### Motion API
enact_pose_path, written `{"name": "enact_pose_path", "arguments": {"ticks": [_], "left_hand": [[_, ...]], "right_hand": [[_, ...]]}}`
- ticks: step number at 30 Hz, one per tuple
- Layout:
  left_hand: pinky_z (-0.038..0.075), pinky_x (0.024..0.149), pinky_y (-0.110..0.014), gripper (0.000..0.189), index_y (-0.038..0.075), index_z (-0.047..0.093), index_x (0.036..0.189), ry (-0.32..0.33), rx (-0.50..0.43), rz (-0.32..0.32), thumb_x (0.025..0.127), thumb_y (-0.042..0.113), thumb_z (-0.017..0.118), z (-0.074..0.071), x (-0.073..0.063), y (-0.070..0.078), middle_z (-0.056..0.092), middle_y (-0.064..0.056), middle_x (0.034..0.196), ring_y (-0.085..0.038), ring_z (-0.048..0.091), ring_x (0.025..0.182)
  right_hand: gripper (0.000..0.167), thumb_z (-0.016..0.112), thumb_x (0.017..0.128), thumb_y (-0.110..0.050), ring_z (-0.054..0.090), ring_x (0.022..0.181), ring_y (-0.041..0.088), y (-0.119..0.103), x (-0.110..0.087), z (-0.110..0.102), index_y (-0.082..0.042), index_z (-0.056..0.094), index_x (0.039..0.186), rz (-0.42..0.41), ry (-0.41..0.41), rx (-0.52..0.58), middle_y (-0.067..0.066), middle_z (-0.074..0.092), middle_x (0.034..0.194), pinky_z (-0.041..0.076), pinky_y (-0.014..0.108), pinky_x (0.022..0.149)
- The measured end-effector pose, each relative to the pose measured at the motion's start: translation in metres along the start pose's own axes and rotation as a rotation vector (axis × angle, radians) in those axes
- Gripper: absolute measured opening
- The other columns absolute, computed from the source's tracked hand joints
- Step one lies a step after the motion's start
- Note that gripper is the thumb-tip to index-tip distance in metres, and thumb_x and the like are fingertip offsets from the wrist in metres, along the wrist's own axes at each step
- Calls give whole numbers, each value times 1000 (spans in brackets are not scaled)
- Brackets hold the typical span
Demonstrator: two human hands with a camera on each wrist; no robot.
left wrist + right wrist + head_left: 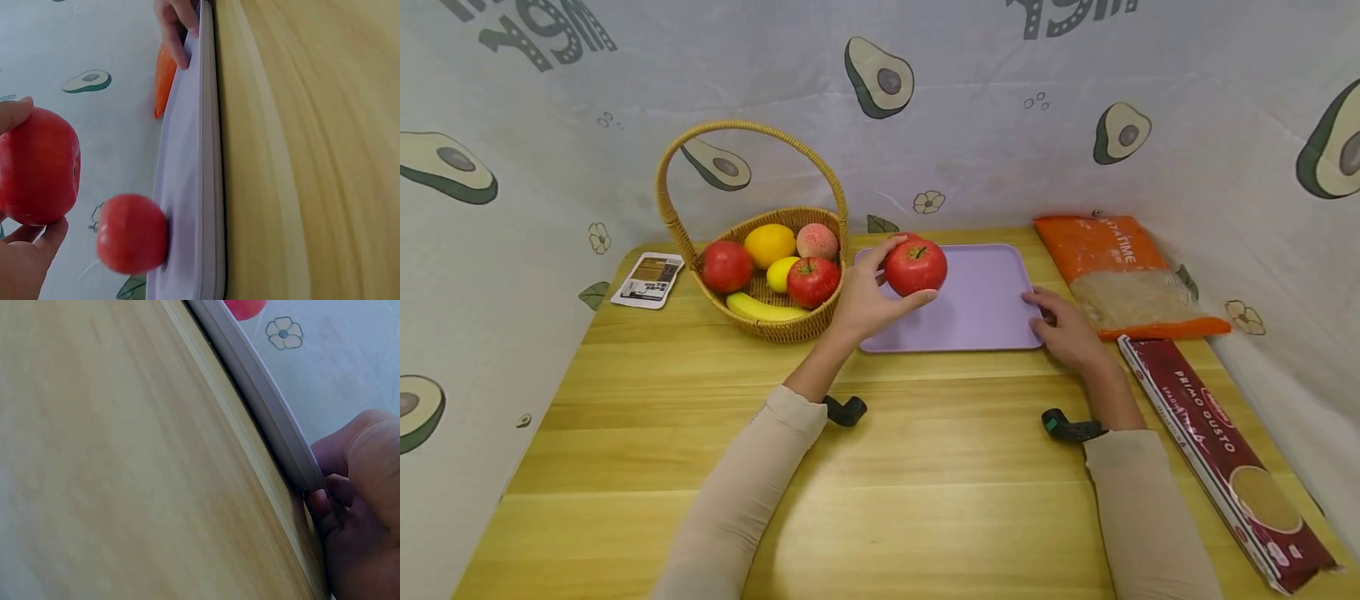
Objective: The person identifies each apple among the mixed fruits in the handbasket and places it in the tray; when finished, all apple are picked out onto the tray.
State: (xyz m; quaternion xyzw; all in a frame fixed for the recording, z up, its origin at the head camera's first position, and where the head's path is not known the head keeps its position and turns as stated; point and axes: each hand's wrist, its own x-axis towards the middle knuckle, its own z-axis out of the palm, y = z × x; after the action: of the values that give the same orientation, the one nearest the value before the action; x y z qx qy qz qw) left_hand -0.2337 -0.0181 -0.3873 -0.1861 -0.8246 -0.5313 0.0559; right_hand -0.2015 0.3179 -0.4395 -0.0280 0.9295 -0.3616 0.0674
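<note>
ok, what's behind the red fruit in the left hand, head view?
A second red fruit, on the tray. In head view only a sliver shows; the held fruit and left hand cover the rest.

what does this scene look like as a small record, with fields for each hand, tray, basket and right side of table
left hand: holds a red fruit, clear of the purple tray
right hand: pinches the tray's right edge
on tray: another red fruit
basket: banana, peach, two yellow fruits, two red fruits
table, right side: orange bag, spaghetti pack
</note>
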Motion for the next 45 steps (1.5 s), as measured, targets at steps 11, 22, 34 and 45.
{"name": "enact_pose_path", "arguments": {"ticks": [11, 22, 34, 45], "left_hand": [[57, 99, -33, 87, 25, 39, 157, -113, -15, -70, 85, 45, 83, 56, 27, 8, 53, -5, 150, -20, 55, 129], [43, 118, -42, 90, 17, 30, 161, -116, 44, -106, 89, 36, 80, 105, 52, -3, 48, -8, 156, -24, 49, 141], [44, 117, -41, 88, 17, 29, 162, 23, 26, -178, 90, 29, 80, 128, 70, -16, 43, -9, 158, -25, 45, 143], [38, 121, -41, 94, 17, 28, 162, -15, 130, -137, 87, 35, 82, 128, 70, -18, 40, -6, 162, -25, 42, 148]], "right_hand": [[52, 48, 107, -13, 26, 152, 48, -2, -2, -3, -4, 40, 157, 17, -7, -6, 22, 24, 169, 24, 66, 121], [52, 48, 106, -14, 27, 150, 49, -1, -4, -3, -5, 40, 157, 32, 1, -13, 22, 24, 169, 25, 67, 121], [52, 48, 106, -13, 28, 150, 48, -6, 0, -3, -3, 39, 157, 4, -4, -10, 23, 24, 168, 25, 66, 121], [52, 48, 106, -12, 28, 150, 47, -3, 1, 0, -4, 40, 157, 11, -2, -14, 23, 24, 168, 26, 65, 121]]}}
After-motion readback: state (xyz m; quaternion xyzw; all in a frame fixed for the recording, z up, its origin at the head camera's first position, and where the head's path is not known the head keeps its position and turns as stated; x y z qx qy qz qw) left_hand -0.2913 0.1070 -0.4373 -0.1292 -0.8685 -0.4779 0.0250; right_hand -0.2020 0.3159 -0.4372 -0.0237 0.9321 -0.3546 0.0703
